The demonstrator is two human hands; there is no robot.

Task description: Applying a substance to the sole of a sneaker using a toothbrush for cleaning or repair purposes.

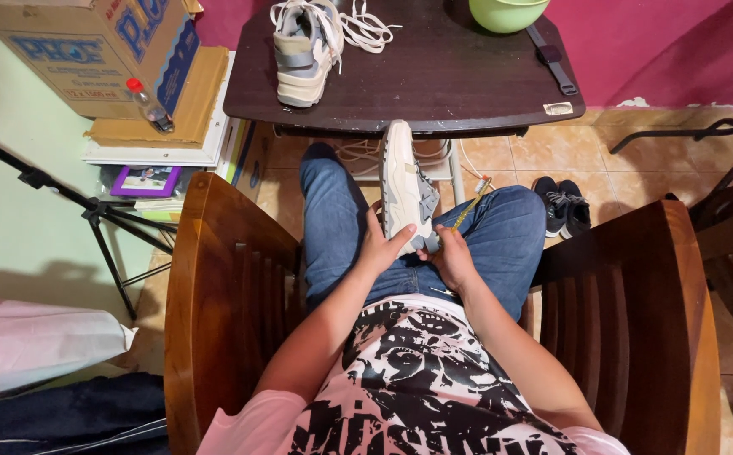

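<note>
A white and grey sneaker (406, 187) rests on my lap, sole turned toward the left and toe pointing at the table. My left hand (383, 244) grips its heel end from the left. My right hand (451, 257) holds a thin yellow-handled brush (470, 205) against the shoe's right side. The matching sneaker (303, 50) lies on the dark table (434, 84) ahead, its white laces (365, 25) loose beside it.
I sit in a wooden armchair (214, 278). A green bowl (507, 12) and a dark watch strap (550, 59) are on the table. Cardboard box (96, 50), small bottle (149, 104) and tripod (88, 206) stand left. Black shoes (562, 205) lie on the floor right.
</note>
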